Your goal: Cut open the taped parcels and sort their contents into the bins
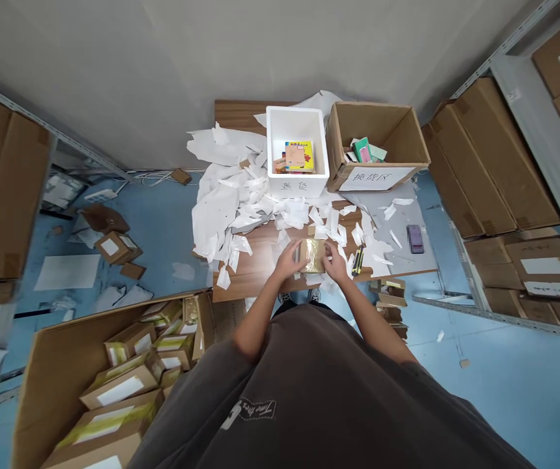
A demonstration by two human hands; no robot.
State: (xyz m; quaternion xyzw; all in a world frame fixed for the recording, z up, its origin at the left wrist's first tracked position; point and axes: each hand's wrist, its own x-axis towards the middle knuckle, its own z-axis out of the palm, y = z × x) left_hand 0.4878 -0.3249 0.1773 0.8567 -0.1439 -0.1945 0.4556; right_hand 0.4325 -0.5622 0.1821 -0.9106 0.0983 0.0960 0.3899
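On the front part of the wooden table lies a small cardboard box (313, 255) with shiny yellowish tape over its top. My left hand (289, 260) grips its left side, fingers curled against the edge. From the opposite side my right hand (335, 262) holds the box too, thumb and fingers at its right edge. Just right of that hand is a yellow-and-black utility knife (357, 260). Torn white paper scraps (255, 202) surround the box and spread across the table (255, 260).
At the table's back stand a white foam bin (296, 187) with booklets inside and an open carton (377, 177) holding small packs. A purple phone-like object (415, 239) lies right. A large carton (40, 371) of taped boxes stands lower left. Shelves with cartons (499, 156) flank both sides.
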